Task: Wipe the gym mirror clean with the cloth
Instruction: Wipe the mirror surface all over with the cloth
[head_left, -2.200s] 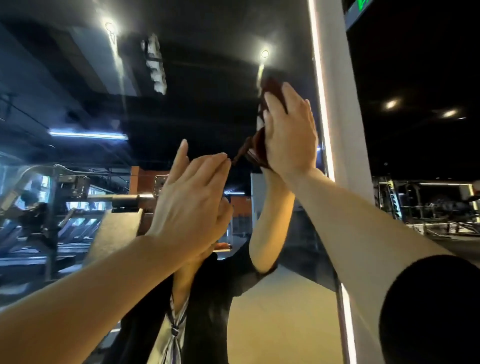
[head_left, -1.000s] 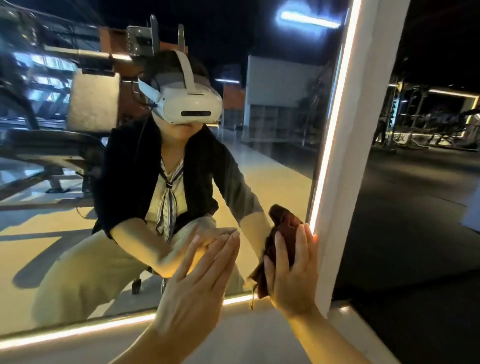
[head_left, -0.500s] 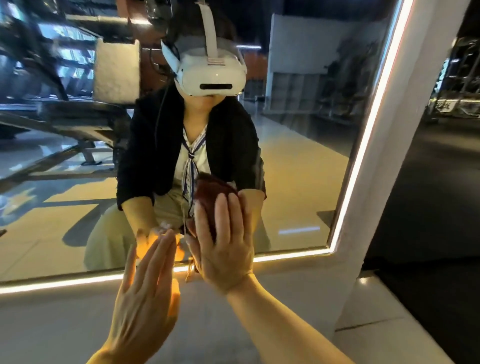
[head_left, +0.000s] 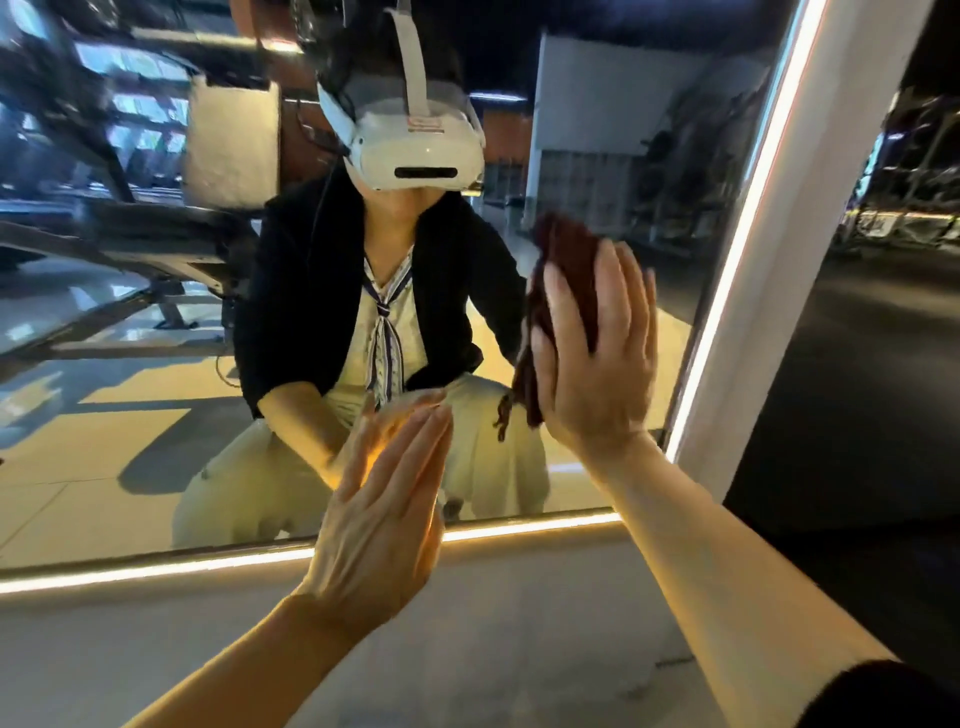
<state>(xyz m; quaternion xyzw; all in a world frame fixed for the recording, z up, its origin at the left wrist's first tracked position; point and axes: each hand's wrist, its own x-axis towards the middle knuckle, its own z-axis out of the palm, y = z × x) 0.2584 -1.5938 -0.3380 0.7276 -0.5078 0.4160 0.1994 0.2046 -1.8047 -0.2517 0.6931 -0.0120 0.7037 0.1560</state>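
While flat right fingers (head_left: 618, 291) press the cloth (head_left: 569, 249) against the mirror (head_left: 623, 156); left fingers (head_left: 410, 447) straight, released.

We see a dark maroon cloth (head_left: 563, 270), bunched, pressed flat against the mirror (head_left: 613, 171). It sits near the mirror's lit right edge.

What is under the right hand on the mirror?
A dark red cloth is pressed against the mirror by the flat right hand. The glass beneath the cloth is covered.
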